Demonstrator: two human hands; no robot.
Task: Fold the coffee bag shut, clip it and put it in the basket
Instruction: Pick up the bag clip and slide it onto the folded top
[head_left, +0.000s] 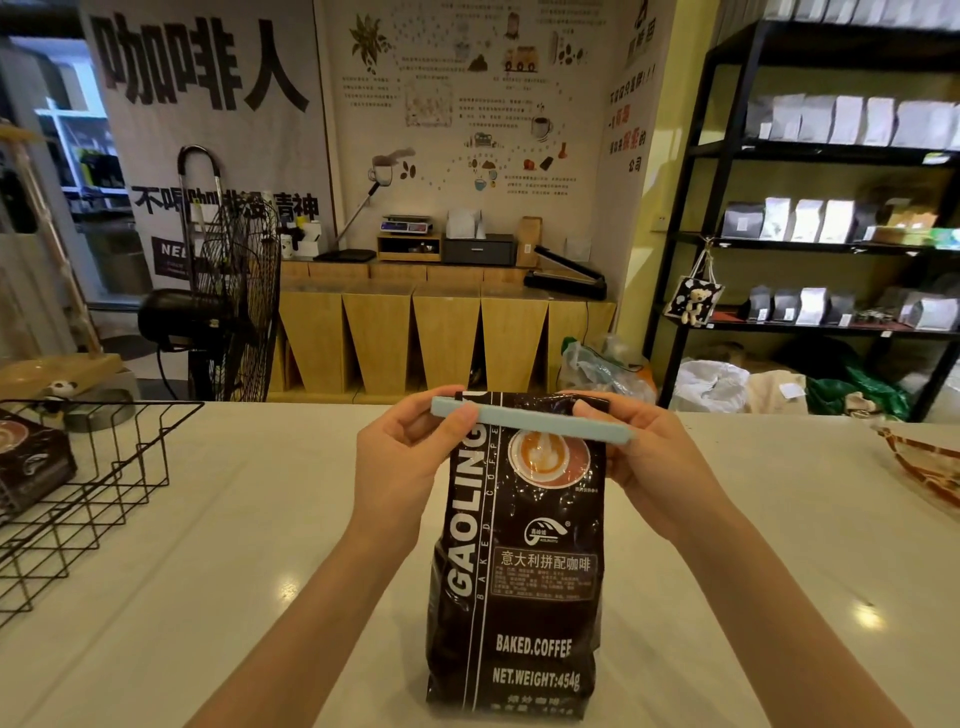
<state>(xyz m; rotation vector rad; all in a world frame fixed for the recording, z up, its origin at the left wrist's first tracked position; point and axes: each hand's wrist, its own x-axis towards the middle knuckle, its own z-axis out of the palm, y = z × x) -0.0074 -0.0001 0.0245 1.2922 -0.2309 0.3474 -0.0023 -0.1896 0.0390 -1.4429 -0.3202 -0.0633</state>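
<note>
A dark brown coffee bag (519, 561) stands upright on the white counter, its top folded over. A long pale-blue clip (540, 422) lies across the folded top, slanting down to the right. My left hand (400, 457) pinches the clip's left end, thumb on its front. My right hand (649, 452) holds the clip's right end and the bag's top corner. The black wire basket (104, 483) sits at the left of the counter, apart from both hands, with another dark coffee bag (31, 462) inside.
The white counter (234, 545) stretches to both sides of the bag. An orange-patterned wrapper (930, 467) lies at the right edge. Beyond the counter stand a floor fan (234, 301), wooden cabinets and a black shelf of bags (831, 218).
</note>
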